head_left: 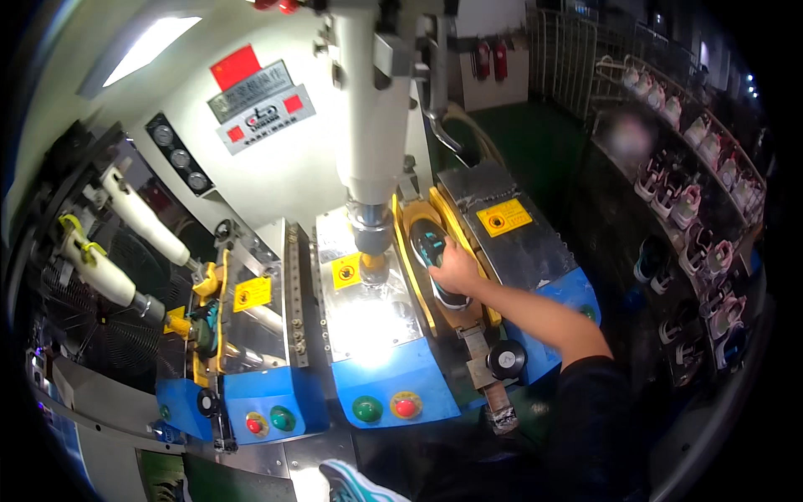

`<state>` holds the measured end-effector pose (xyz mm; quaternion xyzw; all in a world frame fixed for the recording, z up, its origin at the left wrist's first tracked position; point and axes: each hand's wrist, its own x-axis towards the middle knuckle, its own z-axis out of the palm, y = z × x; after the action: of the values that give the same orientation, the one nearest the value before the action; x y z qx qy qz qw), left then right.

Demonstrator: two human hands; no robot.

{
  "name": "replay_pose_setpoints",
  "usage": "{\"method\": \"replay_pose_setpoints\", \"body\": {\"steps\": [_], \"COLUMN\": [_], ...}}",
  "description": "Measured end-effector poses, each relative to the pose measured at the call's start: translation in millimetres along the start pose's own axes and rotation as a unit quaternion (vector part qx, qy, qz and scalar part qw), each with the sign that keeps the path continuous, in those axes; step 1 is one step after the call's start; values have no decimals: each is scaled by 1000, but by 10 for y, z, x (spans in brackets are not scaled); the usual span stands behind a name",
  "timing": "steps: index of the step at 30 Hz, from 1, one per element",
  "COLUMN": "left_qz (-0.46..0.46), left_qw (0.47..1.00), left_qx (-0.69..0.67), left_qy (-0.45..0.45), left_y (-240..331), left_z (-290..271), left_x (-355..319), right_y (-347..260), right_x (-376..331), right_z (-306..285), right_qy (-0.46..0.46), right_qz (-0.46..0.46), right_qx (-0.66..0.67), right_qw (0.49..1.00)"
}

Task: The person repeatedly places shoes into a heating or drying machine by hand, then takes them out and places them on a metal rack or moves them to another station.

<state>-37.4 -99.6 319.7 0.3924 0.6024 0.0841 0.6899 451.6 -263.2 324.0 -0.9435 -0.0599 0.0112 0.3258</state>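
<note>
My right hand reaches in from the lower right and grips a dark sneaker with teal details and a pale sole. That sneaker lies lengthwise in the right-hand slot of a shoe-pressing machine, between two yellow side pads. My fingertips are partly hidden against its upper. At the lower edge, part of a teal and white shoe shows; whatever supports it lies outside the picture. My left hand does not appear. In the left-hand slot sits another dark and teal shoe, with yellow pressing heads against it.
A white press cylinder hangs just left of my right hand. Blue control panels with green and red buttons line the machine's front. A black round knob stands before the right slot. Racks of shoes stand to the right.
</note>
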Motion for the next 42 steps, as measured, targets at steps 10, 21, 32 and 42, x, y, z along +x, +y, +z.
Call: {"method": "replay_pose_setpoints", "body": {"steps": [10,21,32,42], "left_qz": [1,95,277,256], "left_qw": [996,985,896,966], "left_qx": [-71,-141,103,28], "left_qy": [-62,42,330,3], "left_y": [-129,-311,-848,-569], "left_z": [-745,-1136,-2008,-2677], "left_x": [534,-84,731,1553], "right_y": [-1270,-1705,-1453,-2090], "right_x": [-1662,-2542,-4934,-4811], "right_z": [87,1114,1590,2055], "right_qy": [-1,-65,-540,-486], "right_qz": [-451,-564,-391,-261], "right_qx": [145,237,293,41], "right_qw": [881,788,685,833]}}
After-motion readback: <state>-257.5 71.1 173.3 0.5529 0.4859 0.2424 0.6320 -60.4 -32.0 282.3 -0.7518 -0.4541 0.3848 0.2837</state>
